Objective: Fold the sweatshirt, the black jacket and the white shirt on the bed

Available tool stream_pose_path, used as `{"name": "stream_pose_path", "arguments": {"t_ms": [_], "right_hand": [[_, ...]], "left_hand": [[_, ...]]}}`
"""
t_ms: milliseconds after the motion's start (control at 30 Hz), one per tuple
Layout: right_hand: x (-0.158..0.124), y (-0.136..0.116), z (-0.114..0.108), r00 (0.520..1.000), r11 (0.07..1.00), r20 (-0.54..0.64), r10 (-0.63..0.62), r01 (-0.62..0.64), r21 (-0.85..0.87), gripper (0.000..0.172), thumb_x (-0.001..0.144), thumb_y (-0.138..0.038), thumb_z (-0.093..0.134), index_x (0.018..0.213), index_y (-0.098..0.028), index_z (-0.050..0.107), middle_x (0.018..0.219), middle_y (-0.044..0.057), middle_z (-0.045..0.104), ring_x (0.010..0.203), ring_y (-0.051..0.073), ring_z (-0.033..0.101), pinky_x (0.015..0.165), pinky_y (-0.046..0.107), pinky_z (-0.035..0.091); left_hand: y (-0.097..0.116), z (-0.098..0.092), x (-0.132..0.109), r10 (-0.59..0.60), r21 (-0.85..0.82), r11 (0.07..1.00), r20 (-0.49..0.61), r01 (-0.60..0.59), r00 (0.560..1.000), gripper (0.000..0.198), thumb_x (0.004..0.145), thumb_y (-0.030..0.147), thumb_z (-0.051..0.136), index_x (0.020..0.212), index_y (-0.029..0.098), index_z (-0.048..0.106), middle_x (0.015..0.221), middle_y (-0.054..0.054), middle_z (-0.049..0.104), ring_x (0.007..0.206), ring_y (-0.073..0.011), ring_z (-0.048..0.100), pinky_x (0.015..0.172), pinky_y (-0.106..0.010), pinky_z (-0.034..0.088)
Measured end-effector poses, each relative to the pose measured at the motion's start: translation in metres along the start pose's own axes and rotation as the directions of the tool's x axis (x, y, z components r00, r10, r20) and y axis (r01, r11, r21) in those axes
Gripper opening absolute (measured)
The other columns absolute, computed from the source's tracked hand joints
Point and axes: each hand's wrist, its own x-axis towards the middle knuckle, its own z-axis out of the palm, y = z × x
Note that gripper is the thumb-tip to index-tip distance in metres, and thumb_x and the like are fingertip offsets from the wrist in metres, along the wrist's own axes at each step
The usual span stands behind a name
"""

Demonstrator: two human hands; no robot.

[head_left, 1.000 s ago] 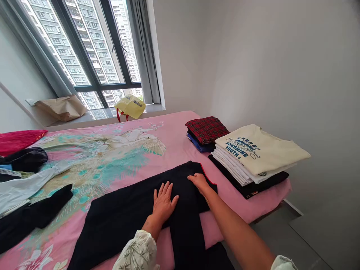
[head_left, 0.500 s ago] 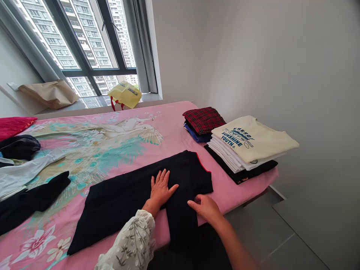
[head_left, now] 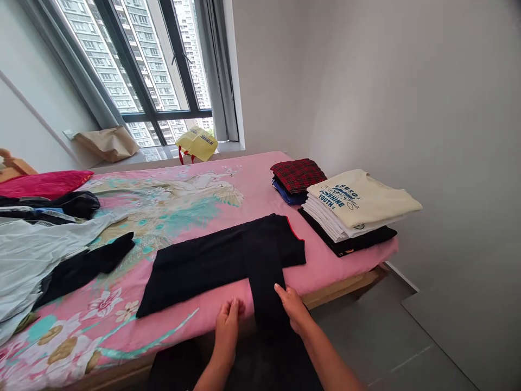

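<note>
A black shirt (head_left: pixel 207 263) with red trim at its neckline lies folded lengthwise on the pink bed sheet (head_left: pixel 260 195). One sleeve (head_left: pixel 266 293) crosses the body and hangs over the near bed edge. My right hand (head_left: pixel 293 308) pinches the right border of this sleeve, thumb on top and the other fingers underneath, out of sight. To the left of the sleeve, my left hand (head_left: pixel 228 326) is just off the shirt by the bed's edge. Its fingers are curled in beside the thumb, with nothing visible in them.
Folded clothes topped by a cream T-shirt (head_left: pixel 362 198) are stacked at the bed's right end, beside a red plaid garment (head_left: pixel 299 175). Loose white clothing (head_left: pixel 44 250) and a black garment (head_left: pixel 87 269) lie left. A yellow bag (head_left: pixel 198 144) and brown paper bag (head_left: pixel 108 144) rest by the window.
My left hand has lifted off the shirt body, moved toward the near edge and curled. My right hand has shifted down along the sleeve. The view has turned slightly left.
</note>
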Motion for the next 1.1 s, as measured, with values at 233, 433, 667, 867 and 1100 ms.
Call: {"name": "stream_pose_path", "arguments": {"t_ms": [233,433,667,867,1100], "right_hand": [[-0.007,0.000,-0.005,0.991,0.982,0.115,0.066,-0.085,0.169,0.040,0.071,-0.045,0.067,0.096,-0.014,0.065,0.090,0.010,0.071,0.095,0.024,0.064,0.087,0.036,0.049],[-0.013,0.009,-0.009,0.992,0.975,0.127,0.028,-0.056,0.217,0.042,0.070,-0.043,0.067,0.099,-0.012,0.063,0.088,0.010,0.071,0.090,0.024,0.066,0.085,0.037,0.050],[-0.041,-0.008,-0.010,0.948,0.989,0.313,0.061,-0.100,0.108,0.050,0.076,-0.049,0.063,0.110,-0.013,0.059,0.095,0.010,0.069,0.090,0.023,0.065,0.079,0.036,0.051],[-0.083,0.020,-0.025,0.835,0.970,0.496,0.238,-0.185,-0.155,0.050,0.069,-0.044,0.069,0.106,-0.012,0.060,0.085,0.009,0.068,0.069,0.020,0.066,0.054,0.027,0.052],[-0.113,0.009,-0.006,0.908,0.967,0.334,0.253,-0.250,-0.054,0.047,0.078,-0.056,0.055,0.101,-0.016,0.053,0.064,0.000,0.059,0.047,0.012,0.056,0.036,0.019,0.043]], "left_hand": [[-0.017,0.022,-0.041,-0.157,-0.336,0.916,0.206,0.220,0.966,0.039,0.063,0.055,0.069,0.077,0.018,0.071,0.088,-0.012,0.073,0.101,-0.0302,0.063,0.094,-0.041,0.047],[0.002,0.028,-0.047,-0.214,-0.433,0.823,0.364,0.368,0.906,0.040,0.057,0.032,0.080,0.090,0.015,0.065,0.085,-0.010,0.074,0.085,-0.0280,0.069,0.084,-0.041,0.053],[0.005,0.015,-0.063,-0.249,-0.357,0.772,0.593,0.527,0.766,0.041,0.070,0.039,0.070,0.101,0.012,0.064,0.096,-0.014,0.072,0.095,-0.0277,0.066,0.089,-0.039,0.051],[-0.022,0.008,-0.072,-0.299,-0.240,0.869,0.444,0.434,0.845,0.059,0.069,0.050,0.068,0.112,0.012,0.056,0.098,-0.017,0.070,0.095,-0.0311,0.066,0.084,-0.043,0.052],[-0.051,-0.043,-0.098,0.514,0.279,0.677,0.483,-0.681,0.709,0.080,0.063,0.053,0.071,0.133,0.028,0.044,0.142,-0.014,0.041,0.131,-0.0340,0.036,0.109,-0.053,0.026]]}}
